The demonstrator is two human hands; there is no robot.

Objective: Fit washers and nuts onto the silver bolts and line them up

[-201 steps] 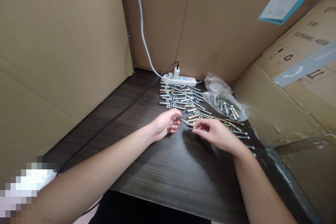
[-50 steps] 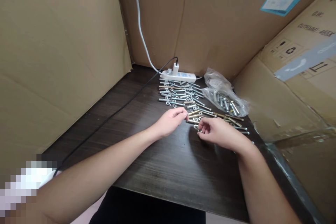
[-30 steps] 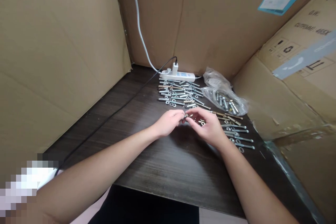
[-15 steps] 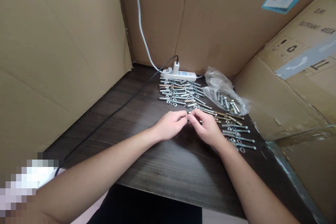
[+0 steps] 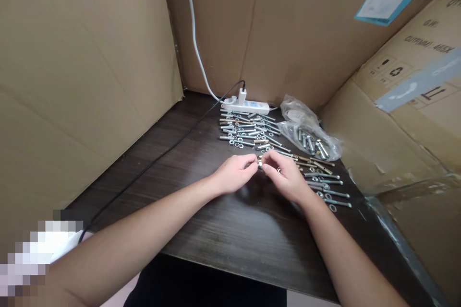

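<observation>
My left hand [image 5: 236, 173] and my right hand [image 5: 283, 175] meet over the table, fingertips pinched close together. Between them shows a small shiny metal piece [image 5: 260, 164], mostly covered by the fingers, so its exact kind is hidden. Just behind the hands lie rows of bolts [image 5: 248, 144] and metal sleeves [image 5: 262, 147], with washers [image 5: 239, 146] and nuts [image 5: 231, 142] among them. To the right of my right hand are more long bolts [image 5: 338, 203], a loose washer [image 5: 333, 208] and some brass-coloured parts [image 5: 324, 168].
A clear plastic bag [image 5: 295, 110] with metal anchors inside lies at the back right. Behind the rows stands a white power strip [image 5: 257, 107]; its black cable [image 5: 154, 156] crosses the dark table [image 5: 201, 230]. Cardboard boxes [image 5: 90, 67] wall in the left, back and right.
The fingertips have parted slightly, and more of the small metal piece shows between them. Both hands stay in nearly the same place; the view has tilted up a little.
</observation>
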